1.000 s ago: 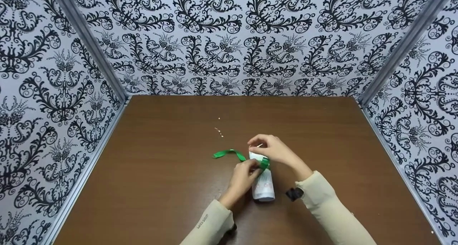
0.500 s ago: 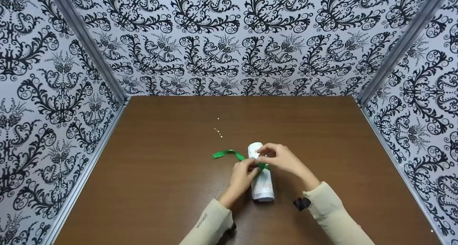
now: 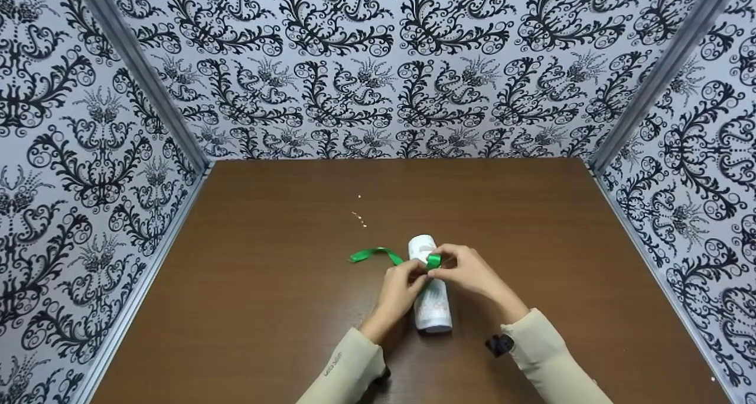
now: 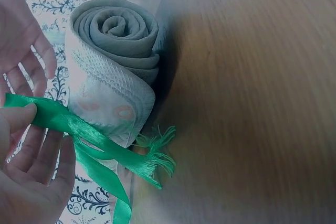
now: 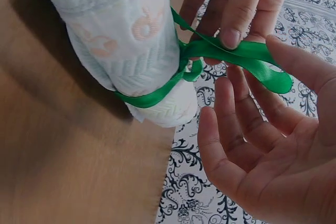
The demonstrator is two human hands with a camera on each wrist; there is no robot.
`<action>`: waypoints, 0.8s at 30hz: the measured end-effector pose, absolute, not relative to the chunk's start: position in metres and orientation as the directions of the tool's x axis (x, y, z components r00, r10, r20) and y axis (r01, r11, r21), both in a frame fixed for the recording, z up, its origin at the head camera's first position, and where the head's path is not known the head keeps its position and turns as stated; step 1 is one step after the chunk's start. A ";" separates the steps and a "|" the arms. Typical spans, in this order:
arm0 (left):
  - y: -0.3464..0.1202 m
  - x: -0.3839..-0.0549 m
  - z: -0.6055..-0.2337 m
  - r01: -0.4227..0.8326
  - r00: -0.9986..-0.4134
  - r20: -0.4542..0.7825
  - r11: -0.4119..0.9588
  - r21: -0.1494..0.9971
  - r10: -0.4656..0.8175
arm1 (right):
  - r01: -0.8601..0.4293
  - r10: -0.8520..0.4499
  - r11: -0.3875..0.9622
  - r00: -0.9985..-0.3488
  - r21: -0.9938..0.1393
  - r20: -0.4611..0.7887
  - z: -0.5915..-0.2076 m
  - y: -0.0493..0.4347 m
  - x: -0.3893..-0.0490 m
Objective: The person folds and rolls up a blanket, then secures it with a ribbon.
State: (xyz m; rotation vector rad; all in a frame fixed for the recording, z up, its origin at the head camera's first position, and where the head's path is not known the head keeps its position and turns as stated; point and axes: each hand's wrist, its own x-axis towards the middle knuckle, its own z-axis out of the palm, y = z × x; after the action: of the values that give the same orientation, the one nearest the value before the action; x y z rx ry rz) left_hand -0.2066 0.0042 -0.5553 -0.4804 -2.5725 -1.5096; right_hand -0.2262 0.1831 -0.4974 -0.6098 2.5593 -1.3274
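Observation:
A rolled white towel (image 3: 433,309) with orange embroidery lies lengthwise on the table. A green ribbon (image 5: 152,97) circles it and is crossed at one side. My left hand (image 3: 397,292) pinches the ribbon between thumb and fingers beside the roll, clearest in the left wrist view, where a frayed ribbon end (image 4: 160,156) sticks out. A ribbon loop (image 5: 275,81) stands out past the left thumb. My right hand (image 3: 472,269) is at this loop, thumb tip touching its edge and the other fingers loosely bent below, apart from the thumb. The ribbon's other tail (image 3: 369,253) trails left.
The brown wooden table (image 3: 266,215) is enclosed by walls (image 3: 366,67) with a black and white scroll pattern. Small pale crumbs (image 3: 360,218) lie beyond the ribbon tail.
My right hand has come down from the towel's far end to the ribbon by my left hand. A green loop now shows between the hands. The left hand stays in place.

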 end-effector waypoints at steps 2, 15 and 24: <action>0.004 -0.207 -0.556 0.331 -0.942 0.263 0.451 0.829 0.209 | -0.270 -0.433 0.515 -0.901 -0.813 0.024 -0.499 0.183 -0.226; 0.003 -0.206 -0.556 0.327 -0.943 0.256 0.455 0.828 0.213 | -0.257 -0.395 0.526 -0.918 -0.810 0.034 -0.504 0.183 -0.224; 0.000 -0.207 -0.557 0.354 -0.934 0.288 0.460 0.814 0.210 | -0.273 -0.374 0.528 -0.925 -0.804 0.068 -0.506 0.181 -0.221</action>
State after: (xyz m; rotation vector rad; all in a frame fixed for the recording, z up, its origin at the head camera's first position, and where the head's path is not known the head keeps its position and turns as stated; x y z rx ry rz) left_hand -0.2073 0.0001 -0.5569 -0.4974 -2.5558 -1.4792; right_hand -0.2213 0.1811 -0.5062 -0.5629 2.6459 -1.3623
